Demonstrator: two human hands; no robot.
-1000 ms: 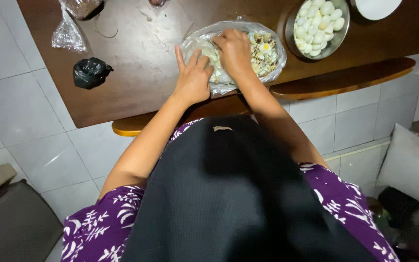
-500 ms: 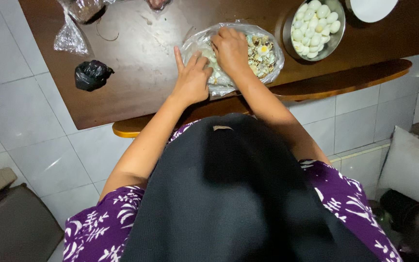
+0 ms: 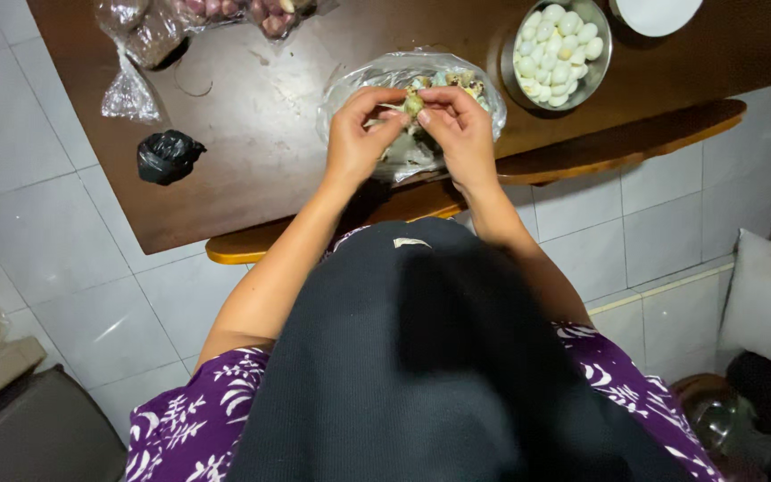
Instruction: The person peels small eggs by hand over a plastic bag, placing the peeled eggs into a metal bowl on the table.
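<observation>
Two containers sit on the bench (image 3: 252, 134): a clear bag (image 3: 421, 76) of speckled shells and eggs, and right of it a metal bowl (image 3: 600, 67) heaped with peeled white eggs. Half a second ago our right hand (image 3: 461, 134) dug in the bag with our left hand (image 3: 354, 143) flat beside it; now both are raised over the bag, fingers clamped on one small egg (image 3: 413, 104). One black bag (image 3: 167, 156) lies far left of it.

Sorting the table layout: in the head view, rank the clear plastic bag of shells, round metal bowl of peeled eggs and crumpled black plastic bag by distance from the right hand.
1. Clear plastic bag of shells, directly beneath the right hand.
2. Round metal bowl of peeled eggs, up right.
3. Crumpled black plastic bag, far left.
</observation>
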